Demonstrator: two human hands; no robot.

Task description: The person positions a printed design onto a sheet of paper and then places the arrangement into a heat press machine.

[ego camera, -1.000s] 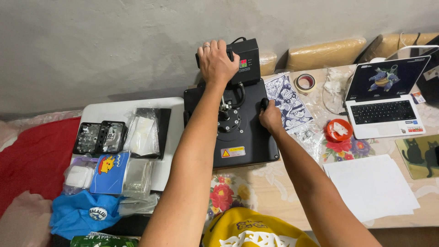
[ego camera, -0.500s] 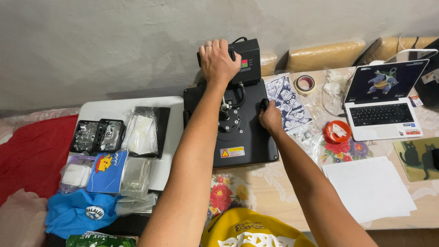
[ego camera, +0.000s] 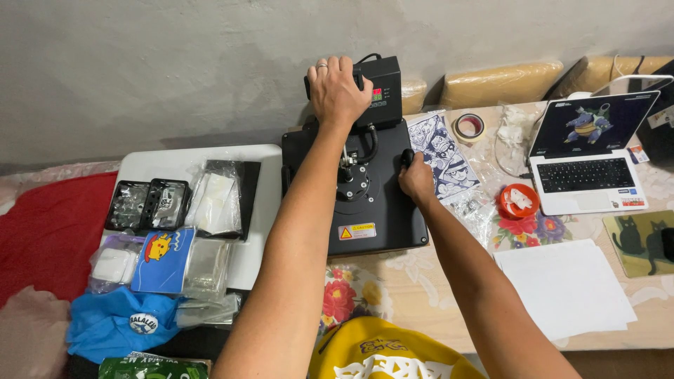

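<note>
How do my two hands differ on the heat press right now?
The left hand reaches far, gripping the top handle beside the control box; the right hand sits nearer, closed on a knob at the platen's right edge. Left wears a ring. Both grip the heat press.

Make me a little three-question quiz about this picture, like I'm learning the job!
1. True or false: the left hand grips the handle on top of the black press.
2. Which thing lies between the press and the laptop? A) a printed sheet B) a blue cap C) a red cloth
3. Fill in: the right hand holds a black ____ at the press's right edge.

Key:
1. True.
2. A, the printed sheet, with a tape roll just behind it.
3. Knob.
</note>
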